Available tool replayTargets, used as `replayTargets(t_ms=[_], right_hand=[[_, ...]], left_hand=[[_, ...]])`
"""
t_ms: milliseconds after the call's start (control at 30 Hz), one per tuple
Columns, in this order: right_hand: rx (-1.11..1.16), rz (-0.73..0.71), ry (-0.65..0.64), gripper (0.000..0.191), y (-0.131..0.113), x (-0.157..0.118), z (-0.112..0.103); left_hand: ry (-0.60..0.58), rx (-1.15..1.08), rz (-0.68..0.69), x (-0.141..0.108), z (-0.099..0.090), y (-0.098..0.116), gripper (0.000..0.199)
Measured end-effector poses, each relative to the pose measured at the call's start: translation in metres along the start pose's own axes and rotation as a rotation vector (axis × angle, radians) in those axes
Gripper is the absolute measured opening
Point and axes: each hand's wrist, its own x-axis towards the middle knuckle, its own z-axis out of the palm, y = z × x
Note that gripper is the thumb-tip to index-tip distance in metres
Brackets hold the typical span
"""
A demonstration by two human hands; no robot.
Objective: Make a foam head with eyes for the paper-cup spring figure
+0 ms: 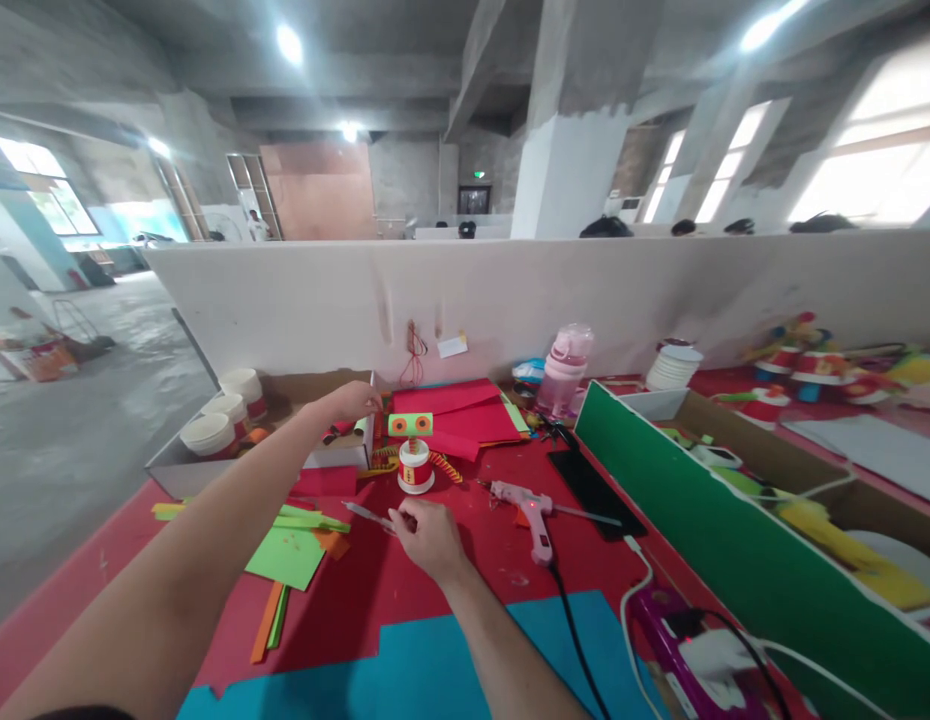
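Observation:
My left hand (351,401) is stretched forward over the right edge of a cardboard box (285,385). Its fingers are pinched together; what they hold, if anything, is too small to make out. Low over the red table, my right hand (429,540) grips a slim pale pen-like tool (369,516) pointing left. Just beyond that hand stands a small paper-cup figure (415,468) with a red band and striped folded-paper arms. Behind its top is a green paper roll (410,425) with two orange ring eyes.
White paper cups (208,434) stand in the left box. Green paper pieces (287,555) and orange strips lie left. A pink glue gun (536,515) with a cord, a black phone (594,490) and a purple power strip (690,640) are right, beside a green-sided box (682,540).

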Motion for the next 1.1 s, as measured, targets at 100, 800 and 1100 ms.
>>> replayTargets(t_ms=[100, 800, 1100], right_hand=[[0.011, 0.091, 0.069, 0.029, 0.001, 0.002, -0.002], [-0.306, 0.243, 0.133, 0.062, 0.005, 0.067, -0.027], [-0.211, 0.276, 0.109, 0.045, 0.012, 0.077, -0.025]], left_hand=[[0.133, 0.007, -0.048, -0.032, -0.003, 0.003, 0.032], [0.783, -0.122, 0.172, -0.156, 0.132, 0.144, 0.023], [0.723, -0.166, 0.154, -0.156, 0.134, 0.139, 0.022]])
